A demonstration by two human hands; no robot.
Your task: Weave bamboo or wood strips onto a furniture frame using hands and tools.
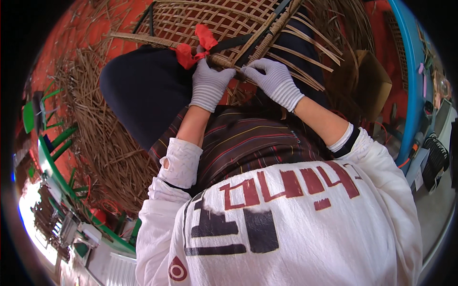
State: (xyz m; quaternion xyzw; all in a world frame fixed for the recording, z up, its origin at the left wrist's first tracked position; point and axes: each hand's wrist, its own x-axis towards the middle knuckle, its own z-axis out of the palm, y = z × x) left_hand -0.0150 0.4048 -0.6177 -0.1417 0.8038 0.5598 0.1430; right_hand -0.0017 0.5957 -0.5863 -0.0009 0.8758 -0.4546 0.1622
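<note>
Near the top centre of the frame, the left hand (210, 83), gloved in striped grey, was curled tight around the woven basket's rim (224, 61) beside a red cloth tie (195, 45). Just right of it, the right hand (274, 81) pinched a thin cane strip (248, 70) between its fingertips. Loose strips (105, 143) lay heaped at left.

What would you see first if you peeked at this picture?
First, two gloved hands at the top middle: the left hand and the right hand pinch strips at the edge of a woven basket. Right above the left hand sits a bright red ribbon tied to the rim. Down the left side lies a big heap of loose brown strips on the red floor.
</note>
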